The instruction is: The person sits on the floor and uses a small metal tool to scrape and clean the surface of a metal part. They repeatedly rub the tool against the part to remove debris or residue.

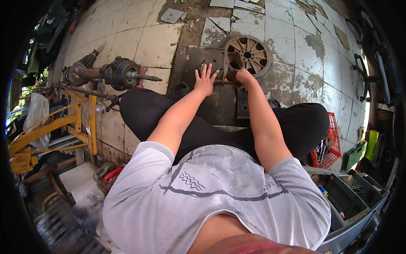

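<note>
My left hand (206,80) has its fingers spread over a dark metal plate (198,54) with holes; whether it presses on the plate I cannot tell. Close to its right, my right hand (244,77) is closed at the near edge of a rusty flywheel (263,58). A brown piece (231,75) shows beside the right fingers, and what it belongs to is hidden. The flywheel has a toothed rim, thick spokes and a ring of holes at its hub. Below the right wrist lies a dark block (242,103) with holes.
To the left stands a rusty axle housing (84,72) with a shaft poking right. A yellow metal frame (78,116) is at the left. On the right are a red plastic basket (332,146) and a grey compartment tray (344,199). Broken tiles (172,15) lie on the far floor.
</note>
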Demonstrator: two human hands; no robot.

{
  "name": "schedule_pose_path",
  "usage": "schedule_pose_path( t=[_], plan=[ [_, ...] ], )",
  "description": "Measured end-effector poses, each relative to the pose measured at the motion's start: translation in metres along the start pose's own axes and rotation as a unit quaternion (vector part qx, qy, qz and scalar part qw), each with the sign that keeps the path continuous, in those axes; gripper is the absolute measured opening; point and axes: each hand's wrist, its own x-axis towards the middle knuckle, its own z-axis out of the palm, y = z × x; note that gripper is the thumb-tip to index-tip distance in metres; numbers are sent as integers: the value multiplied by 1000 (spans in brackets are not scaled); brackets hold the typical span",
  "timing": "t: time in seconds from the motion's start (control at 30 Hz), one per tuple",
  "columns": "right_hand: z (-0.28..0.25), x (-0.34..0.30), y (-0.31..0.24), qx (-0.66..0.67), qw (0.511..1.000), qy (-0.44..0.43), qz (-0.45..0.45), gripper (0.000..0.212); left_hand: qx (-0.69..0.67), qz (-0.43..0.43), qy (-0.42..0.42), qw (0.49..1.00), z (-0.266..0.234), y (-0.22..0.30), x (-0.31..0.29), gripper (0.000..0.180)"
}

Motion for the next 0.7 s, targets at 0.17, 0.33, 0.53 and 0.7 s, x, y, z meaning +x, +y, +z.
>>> schedule_pose_path(
  t=[0.17, 0.33, 0.53, 0.7],
  plan=[
    [4, -21, 1, 119, 992, 0, 46, 34, -16, -4, -26, 1000, -1, 0, -5, 115],
    [-4, -18, 6, 174, 983, 26, 55, 35, -14, 11, -28, 999, -13, 6, 0, 114],
    [-2, -28, -4, 284, 954, 75, 62, 29, -13, 1, -28, 1000, -6, 1, -3, 114],
    [7, -29, 4, 148, 985, 76, 53, 25, -4, -1, -16, 1000, -7, 5, -1, 115]
  ],
)
